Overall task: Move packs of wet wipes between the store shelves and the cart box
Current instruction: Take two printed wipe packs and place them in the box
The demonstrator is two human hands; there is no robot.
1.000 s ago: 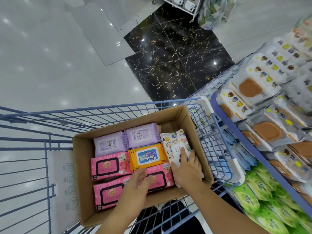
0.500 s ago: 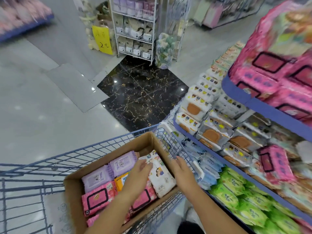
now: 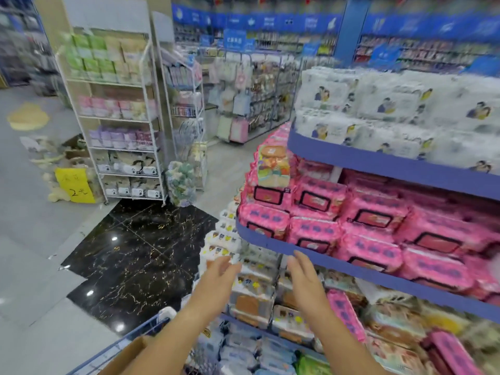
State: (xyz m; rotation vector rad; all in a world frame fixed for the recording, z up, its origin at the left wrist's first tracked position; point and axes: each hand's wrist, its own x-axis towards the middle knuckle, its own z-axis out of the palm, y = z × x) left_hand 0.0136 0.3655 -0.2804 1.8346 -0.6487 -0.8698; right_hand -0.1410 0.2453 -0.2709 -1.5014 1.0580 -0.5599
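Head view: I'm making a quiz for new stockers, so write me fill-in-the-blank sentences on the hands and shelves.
The left hand and right hand both hold ____.
The top-shelf packs are coloured ____.
The middle-shelf packs are mostly ____.
Missing words: nothing; white; pink.

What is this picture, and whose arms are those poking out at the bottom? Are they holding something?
A camera worn on a person's head took it, so you see what they see. The arms are theirs. The left hand and right hand are both open and hold nothing, raised in front of the store shelves. One shelf holds pink packs of wet wipes, and white packs sit above. At the bottom are a bit of the blue cart and its cardboard box.
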